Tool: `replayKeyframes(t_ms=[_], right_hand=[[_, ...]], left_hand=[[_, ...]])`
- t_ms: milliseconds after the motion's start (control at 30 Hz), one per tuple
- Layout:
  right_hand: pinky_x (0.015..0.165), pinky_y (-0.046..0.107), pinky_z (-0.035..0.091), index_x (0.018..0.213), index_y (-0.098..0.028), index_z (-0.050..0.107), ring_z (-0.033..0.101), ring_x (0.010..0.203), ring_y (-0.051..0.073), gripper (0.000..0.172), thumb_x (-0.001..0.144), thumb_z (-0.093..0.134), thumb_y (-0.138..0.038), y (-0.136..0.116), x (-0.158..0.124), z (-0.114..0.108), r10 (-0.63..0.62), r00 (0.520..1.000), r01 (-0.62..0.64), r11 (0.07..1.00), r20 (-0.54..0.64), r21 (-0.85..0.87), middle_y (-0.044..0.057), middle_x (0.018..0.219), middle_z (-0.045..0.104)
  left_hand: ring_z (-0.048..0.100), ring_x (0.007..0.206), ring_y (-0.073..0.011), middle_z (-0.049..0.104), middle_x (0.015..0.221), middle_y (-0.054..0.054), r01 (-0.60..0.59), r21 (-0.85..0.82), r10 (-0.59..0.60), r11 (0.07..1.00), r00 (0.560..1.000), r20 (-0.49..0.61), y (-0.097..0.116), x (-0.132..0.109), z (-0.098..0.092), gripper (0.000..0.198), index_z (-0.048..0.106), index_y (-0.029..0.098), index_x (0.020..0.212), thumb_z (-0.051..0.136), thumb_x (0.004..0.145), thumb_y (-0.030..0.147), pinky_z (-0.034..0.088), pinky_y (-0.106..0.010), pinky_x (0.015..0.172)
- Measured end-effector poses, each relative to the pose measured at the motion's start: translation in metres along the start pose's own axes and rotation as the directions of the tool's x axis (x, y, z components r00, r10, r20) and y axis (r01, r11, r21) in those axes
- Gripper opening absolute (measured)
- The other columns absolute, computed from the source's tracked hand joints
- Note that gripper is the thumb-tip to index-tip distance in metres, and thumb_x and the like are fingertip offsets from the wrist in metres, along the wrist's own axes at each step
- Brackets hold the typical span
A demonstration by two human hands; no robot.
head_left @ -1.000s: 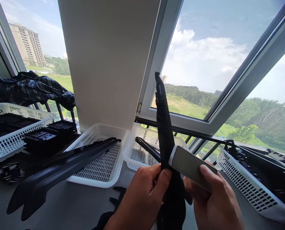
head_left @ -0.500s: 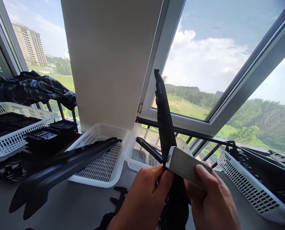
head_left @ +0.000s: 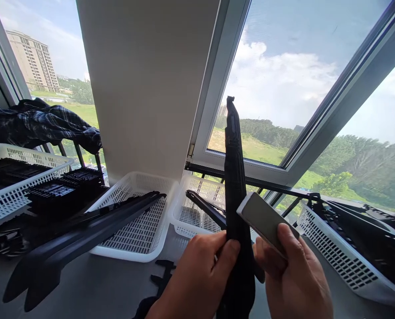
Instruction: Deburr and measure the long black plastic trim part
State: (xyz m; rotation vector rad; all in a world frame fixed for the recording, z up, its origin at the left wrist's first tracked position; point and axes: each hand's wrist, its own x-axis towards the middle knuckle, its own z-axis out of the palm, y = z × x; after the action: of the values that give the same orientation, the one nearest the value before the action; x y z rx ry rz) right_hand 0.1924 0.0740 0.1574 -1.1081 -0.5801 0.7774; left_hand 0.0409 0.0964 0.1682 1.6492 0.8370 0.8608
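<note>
Holding the long black plastic strip (head_left: 234,177) upright in front of us, we pinch it low down with the left hand (head_left: 200,279), thumb on the near face and fingers wrapped behind. Our right hand (head_left: 297,279) grips a small grey block (head_left: 265,221), thumb pressed on its top face and the other fingers curled underneath, so both hands are closed around what they carry. The block's far end touches, or sits just beside, the strip's right edge above our left thumb; we cannot tell which.

To do this well, we judge that the block should lie flat along the edge instead of meeting it at a corner, and that the strip needs a firm pinch close to the contact so it does not flex or twist. Light, even strokes would suit such a thin part.

Both wrists sit close together near the bottom of the view, above the grey table (head_left: 94,288). Farther off, a white basket (head_left: 141,221) carries more black strips (head_left: 94,230), with another white basket (head_left: 197,208) just right of it.
</note>
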Motion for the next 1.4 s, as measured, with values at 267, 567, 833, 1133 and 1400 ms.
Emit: replayKeyframes(t_ms=[267, 567, 833, 1133, 1400], right_hand=[[0.045, 0.019, 0.04, 0.066, -0.022, 0.047, 0.036, 0.051, 0.007, 0.057, 0.069, 0.09, -0.061, 0.001, 0.004, -0.004, -0.014, 0.999, 0.016, 0.999, -0.033, 0.038, -0.01, 0.056, 0.039], [0.047, 0.018, 0.039, 0.074, -0.022, 0.054, 0.039, 0.052, 0.008, 0.046, 0.081, 0.084, -0.056, 0.004, 0.003, 0.002, -0.086, 0.993, 0.097, 0.985, -0.08, 0.143, -0.01, 0.059, 0.039], [0.044, 0.022, 0.039, 0.07, -0.023, 0.052, 0.037, 0.05, 0.009, 0.046, 0.085, 0.078, -0.058, 0.006, 0.002, 0.003, -0.073, 0.997, 0.073, 0.995, -0.001, 0.066, -0.009, 0.057, 0.04], [0.054, 0.025, 0.051, 0.071, -0.023, 0.062, 0.055, 0.06, 0.014, 0.042, 0.062, 0.096, -0.045, 0.012, 0.006, -0.018, -0.174, 0.985, 0.174, 0.985, 0.023, -0.011, -0.005, 0.067, 0.058], [0.049, 0.021, 0.046, 0.089, -0.019, 0.07, 0.047, 0.051, 0.01, 0.039, 0.078, 0.084, -0.054, 0.021, 0.013, -0.014, -0.025, 1.0, 0.024, 0.998, -0.011, -0.058, -0.007, 0.061, 0.053]], left_hand=[[0.042, 0.066, -0.0141, 0.053, 0.07, 0.003, -0.016, 0.074, 0.013, 0.997, 0.999, 0.049, -0.002, 0.001, -0.001, 0.04, 0.05, 0.021, 0.073, 0.044, 0.105, 0.043, 0.027, -0.029, 0.061], [0.042, 0.067, -0.0149, 0.055, 0.072, 0.002, -0.052, 0.108, 0.047, 0.993, 0.997, 0.053, -0.004, 0.003, 0.0, 0.041, 0.05, 0.021, 0.074, 0.041, 0.106, 0.044, 0.027, -0.03, 0.062], [0.051, 0.07, -0.0174, 0.063, 0.076, -0.002, -0.116, 0.081, 0.109, 0.99, 0.99, 0.087, 0.0, 0.001, 0.0, 0.036, 0.065, 0.02, 0.083, 0.041, 0.105, 0.035, 0.031, -0.03, 0.065], [0.041, 0.063, -0.0147, 0.05, 0.066, 0.002, -0.058, 0.173, 0.053, 0.983, 0.998, 0.031, -0.009, 0.004, 0.0, 0.043, 0.042, 0.022, 0.069, 0.04, 0.105, 0.045, 0.025, -0.031, 0.06], [0.046, 0.06, -0.0151, 0.047, 0.062, 0.004, -0.035, 0.017, 0.036, 0.999, 0.998, -0.051, -0.009, -0.001, -0.008, 0.048, 0.05, 0.022, 0.071, 0.041, 0.103, 0.057, 0.032, -0.029, 0.06]])
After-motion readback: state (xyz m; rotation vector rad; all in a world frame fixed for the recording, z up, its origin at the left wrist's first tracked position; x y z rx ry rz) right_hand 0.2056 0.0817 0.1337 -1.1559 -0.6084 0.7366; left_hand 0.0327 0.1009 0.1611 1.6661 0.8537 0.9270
